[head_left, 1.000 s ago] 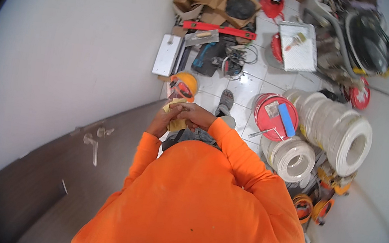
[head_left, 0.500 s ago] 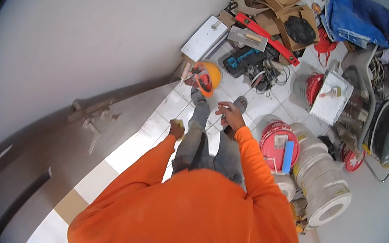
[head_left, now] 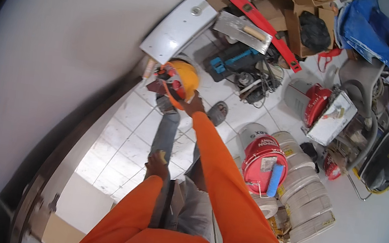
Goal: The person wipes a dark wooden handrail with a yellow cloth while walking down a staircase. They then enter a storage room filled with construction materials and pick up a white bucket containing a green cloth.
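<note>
My right hand [head_left: 193, 104] reaches down to the rim of a yellow hard hat [head_left: 189, 77], its fingers closed at the edge. The hat rests tilted over beside the wall, with an orange rim and red and dark things inside it. Some fingertips are hidden by the hand itself. Lower down, over my left leg, my left hand [head_left: 156, 165] is closed round a small yellowish thing [head_left: 162, 157], too little of which shows to name.
Beyond the hat stand a white box-shaped unit [head_left: 180, 27], a plastering trowel [head_left: 232, 29], a red spirit level [head_left: 262, 26] and a dark tool case [head_left: 230, 62]. To the right are a red-lidded bucket [head_left: 260, 163] bearing a blue paint roller [head_left: 274, 180], and stacked pale buckets [head_left: 310, 202].
My right hand has moved forward and left, onto the hard hat's rim. The view has shifted and I lean closer to the floor things. The left hand keeps its small yellowish thing.
</note>
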`<move>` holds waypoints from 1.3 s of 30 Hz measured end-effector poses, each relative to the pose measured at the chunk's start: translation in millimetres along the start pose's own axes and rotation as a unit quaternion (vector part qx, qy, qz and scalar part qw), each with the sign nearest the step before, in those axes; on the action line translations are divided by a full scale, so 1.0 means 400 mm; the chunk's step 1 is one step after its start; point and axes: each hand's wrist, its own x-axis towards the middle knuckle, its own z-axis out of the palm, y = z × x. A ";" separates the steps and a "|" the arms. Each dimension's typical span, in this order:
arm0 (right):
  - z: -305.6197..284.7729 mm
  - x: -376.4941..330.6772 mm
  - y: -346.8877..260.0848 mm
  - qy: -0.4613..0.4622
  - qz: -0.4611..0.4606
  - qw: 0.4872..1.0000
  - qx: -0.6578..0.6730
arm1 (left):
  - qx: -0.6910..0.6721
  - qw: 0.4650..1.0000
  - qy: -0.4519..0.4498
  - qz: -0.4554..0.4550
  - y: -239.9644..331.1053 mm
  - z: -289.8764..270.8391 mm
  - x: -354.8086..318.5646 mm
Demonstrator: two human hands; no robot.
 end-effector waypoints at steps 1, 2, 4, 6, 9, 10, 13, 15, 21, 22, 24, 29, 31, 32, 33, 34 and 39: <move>-0.018 0.004 -0.058 -0.026 0.024 0.999 0.019 | -0.035 0.999 0.029 0.013 -0.020 0.035 0.015; -0.031 -0.007 -0.107 -0.024 0.048 0.999 -0.010 | -0.041 0.999 0.015 -0.018 -0.011 0.048 0.022; 0.003 0.075 -0.077 0.002 0.026 0.999 -0.021 | -0.030 0.999 -0.006 -0.039 0.030 0.002 0.052; 0.011 0.085 -0.101 0.020 0.036 0.995 -0.086 | -0.006 0.999 0.017 -0.041 0.058 -0.014 0.041; 0.031 0.108 -0.104 0.048 0.047 0.992 -0.106 | -0.036 0.999 0.012 -0.037 0.058 -0.033 0.052; 0.042 0.126 -0.091 0.047 0.051 0.991 -0.116 | -0.035 0.998 0.009 -0.055 0.082 -0.054 0.057; 0.087 0.155 -0.068 0.083 0.030 0.982 -0.167 | -0.009 0.998 0.014 -0.062 0.073 -0.040 0.067; 0.067 0.149 -0.071 0.071 0.024 0.986 -0.146 | -0.002 0.999 0.018 -0.051 0.096 -0.058 0.071; 0.093 0.199 -0.025 0.105 -0.003 0.988 -0.115 | 0.011 0.999 0.023 -0.022 0.091 -0.085 0.092; 0.092 0.206 -0.010 0.094 0.001 0.991 -0.096 | 0.010 1.000 0.013 -0.019 0.090 -0.084 0.095; 0.065 0.193 0.013 0.063 0.002 0.996 -0.067 | 0.001 1.000 -0.003 -0.026 0.087 -0.086 0.099; 0.060 0.147 0.220 0.035 -0.009 0.999 -0.034 | -0.008 0.999 0.005 -0.034 0.074 -0.069 0.137; 0.056 0.109 0.361 -0.053 -0.037 0.992 -0.110 | -0.093 0.994 0.051 0.028 0.027 -0.033 0.135; 0.054 0.072 0.396 -0.028 -0.014 0.998 -0.052 | -0.058 0.997 0.049 0.001 0.042 -0.053 0.119; 0.050 0.033 0.426 -0.004 0.007 1.000 0.012 | -0.023 0.998 0.051 -0.017 0.076 -0.066 0.120; 0.046 -0.005 0.455 0.020 0.027 0.997 0.076 | -0.020 0.999 0.039 -0.031 0.081 -0.064 0.113; 0.025 -0.128 0.519 0.026 0.144 0.964 0.220 | -0.027 0.998 0.024 -0.059 0.119 -0.079 0.112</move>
